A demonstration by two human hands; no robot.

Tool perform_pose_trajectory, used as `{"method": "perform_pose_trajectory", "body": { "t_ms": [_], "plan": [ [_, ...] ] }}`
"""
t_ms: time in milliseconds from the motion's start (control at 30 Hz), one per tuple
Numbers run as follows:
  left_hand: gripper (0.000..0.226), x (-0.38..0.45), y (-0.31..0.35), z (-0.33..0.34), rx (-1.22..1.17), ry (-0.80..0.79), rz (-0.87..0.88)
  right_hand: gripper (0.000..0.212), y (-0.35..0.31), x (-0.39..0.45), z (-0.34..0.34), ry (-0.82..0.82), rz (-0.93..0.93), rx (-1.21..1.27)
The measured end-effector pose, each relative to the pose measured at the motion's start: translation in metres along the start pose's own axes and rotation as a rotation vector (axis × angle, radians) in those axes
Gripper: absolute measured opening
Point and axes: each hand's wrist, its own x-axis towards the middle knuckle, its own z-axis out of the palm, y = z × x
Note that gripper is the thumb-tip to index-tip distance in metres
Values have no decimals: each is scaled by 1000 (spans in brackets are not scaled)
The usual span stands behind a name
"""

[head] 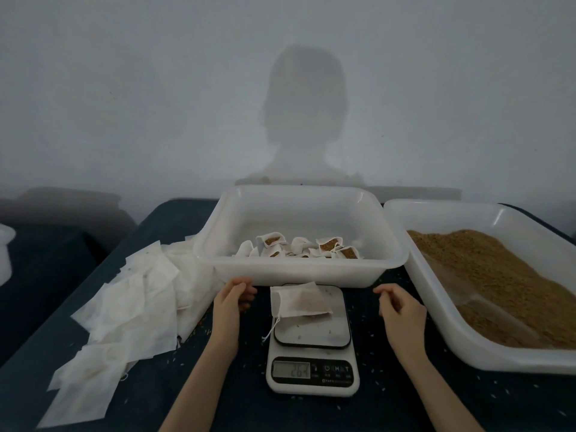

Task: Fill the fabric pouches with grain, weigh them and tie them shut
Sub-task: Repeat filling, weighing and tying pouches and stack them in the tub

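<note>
Fingers of the left hand (232, 296) curl loosely, thumb near the fingertips, holding nothing, just left of the scale (312, 339). The right hand (402, 310) hovers on the scale's other side, fingers likewise bent and slack, gripping nothing. Between them a filled pouch (300, 300) lies flat on the scale's platform, its neck open and its drawstring (270, 330) trailing off the left edge. The display shows digits too blurred to read surely. Behind the scale, a white tub (299, 272) holds several filled pouches (304, 247) with grain showing at their mouths. At right, a larger white tray (486, 358) carries a sloping heap of brown grain (498, 282). Left of the tub, empty pouches (131, 310) sprawl in an overlapping pile. Everything sits on a dark blue table (218, 397) flecked with stray grains. A pale wall (124, 104) behind bears the person's shadow.
</note>
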Motion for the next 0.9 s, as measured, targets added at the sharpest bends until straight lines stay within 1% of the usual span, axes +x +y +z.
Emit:
{"method": "perform_pose_trajectory", "body": {
  "t_ms": [167, 700, 900],
  "plan": [
    [20, 0, 1, -2, -23, 14, -10, 30, 3, -2, 1, -19, -6, -25],
    [20, -1, -1, 0, 27, -14, 21, 31, 3, -1, 1, -13, -25, -50],
    [20, -1, 0, -1, 20, -13, 24, 35, -3, -6, -1, -53, -86, -106]
  ]
}}
